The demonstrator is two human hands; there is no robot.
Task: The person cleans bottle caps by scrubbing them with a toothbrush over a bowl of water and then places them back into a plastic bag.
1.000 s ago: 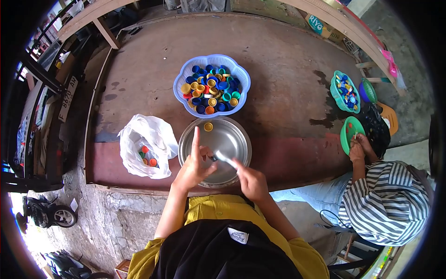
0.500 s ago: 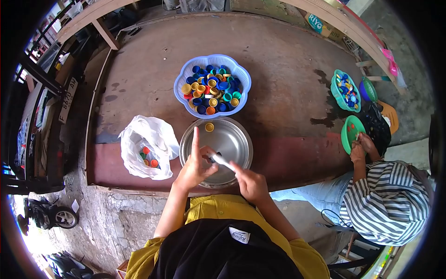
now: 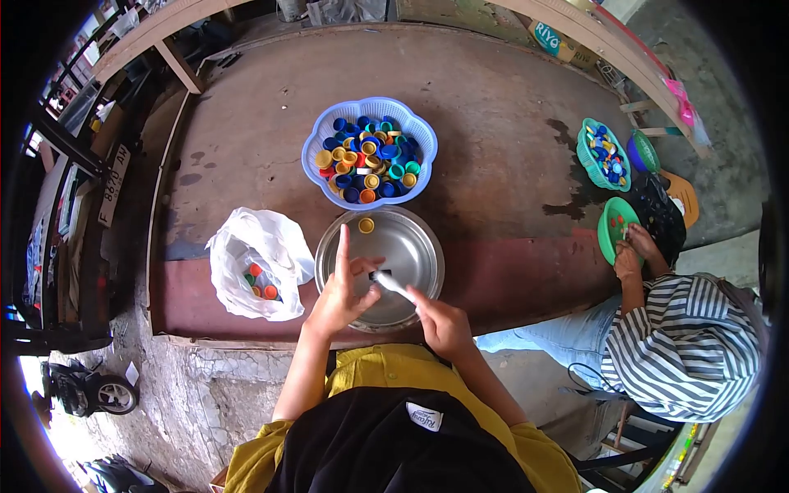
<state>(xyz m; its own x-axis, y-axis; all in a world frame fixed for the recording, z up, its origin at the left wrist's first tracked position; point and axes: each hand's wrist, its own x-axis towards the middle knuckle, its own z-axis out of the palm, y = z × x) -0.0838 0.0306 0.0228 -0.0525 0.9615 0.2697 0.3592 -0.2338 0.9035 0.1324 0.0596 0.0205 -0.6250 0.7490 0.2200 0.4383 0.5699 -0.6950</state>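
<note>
My left hand (image 3: pixel 339 293) is over the near left part of a steel bowl (image 3: pixel 415 238), index finger pointing away, thumb and fingers pinching a small dark bottle cap (image 3: pixel 376 276). My right hand (image 3: pixel 441 322) grips a thin light-coloured tool (image 3: pixel 389 283) whose tip meets that cap. One yellow cap (image 3: pixel 366 224) lies at the bowl's far rim. Beyond the bowl stands a blue scalloped basket (image 3: pixel 322 135) holding several coloured caps.
A white plastic bag (image 3: pixel 246 238) with a few orange and green caps lies left of the bowl on the brown table (image 3: pixel 493 107). At the right, a person in a striped shirt (image 3: pixel 682 349) works over a green bowl (image 3: pixel 612 226); a teal basket (image 3: pixel 585 154) of caps is beyond.
The hands have stayed over the bowl; the tool tip has shifted slightly against the cap. The view has tilted a little. The other person's hands have moved over the green bowl.
</note>
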